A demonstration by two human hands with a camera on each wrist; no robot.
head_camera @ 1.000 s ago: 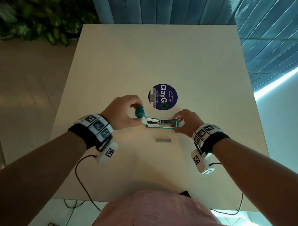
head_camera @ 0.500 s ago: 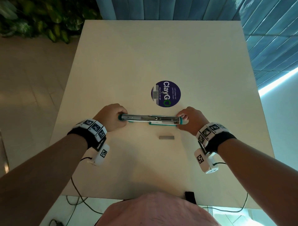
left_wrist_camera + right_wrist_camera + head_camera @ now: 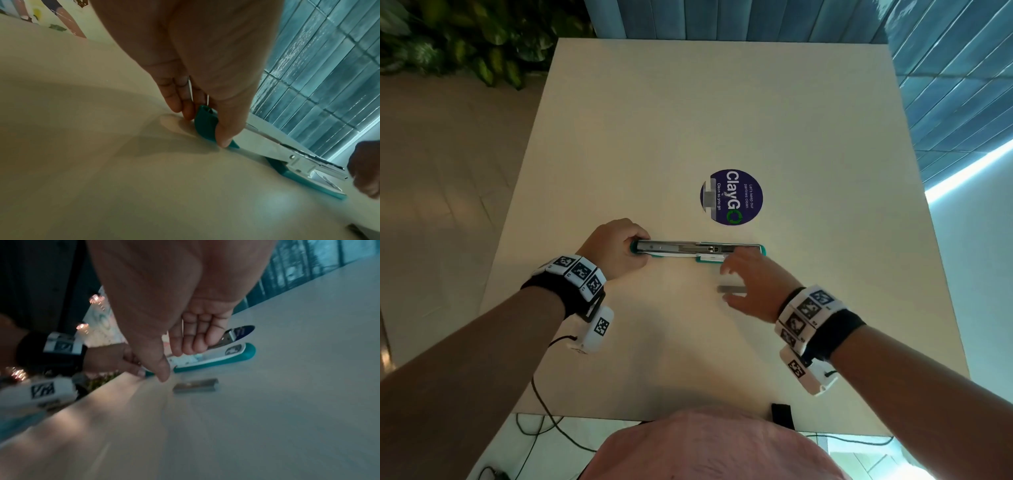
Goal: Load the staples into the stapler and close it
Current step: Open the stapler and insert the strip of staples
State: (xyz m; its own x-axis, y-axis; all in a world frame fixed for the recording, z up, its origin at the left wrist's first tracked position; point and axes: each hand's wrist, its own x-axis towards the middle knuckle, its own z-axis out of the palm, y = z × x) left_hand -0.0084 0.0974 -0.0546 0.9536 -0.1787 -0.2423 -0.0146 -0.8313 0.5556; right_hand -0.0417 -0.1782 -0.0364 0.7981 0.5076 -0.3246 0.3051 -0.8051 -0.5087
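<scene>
A teal and white stapler (image 3: 688, 251) lies unfolded flat on the table, its metal staple channel facing up (image 3: 287, 155) (image 3: 216, 356). My left hand (image 3: 616, 248) grips the teal end of the folded-back top (image 3: 205, 126) and holds it against the table. My right hand (image 3: 751, 284) hovers with loosely spread fingers (image 3: 193, 339) just in front of the stapler's right half, holding nothing. A grey strip of staples (image 3: 729, 290) (image 3: 195, 387) lies on the table beneath that hand, partly hidden by it in the head view.
A round dark blue ClayGo sticker (image 3: 732, 197) sits on the table (image 3: 688, 120) just behind the stapler. A small black object (image 3: 781, 415) sits at the near table edge. Cables (image 3: 544, 404) hang off the front left. Plants (image 3: 465, 44) stand at the back left.
The stapler went from half open to folded out flat. My right hand has let go of its right end, opened, and moved left and nearer, over the staple strip. The left hand keeps its grip.
</scene>
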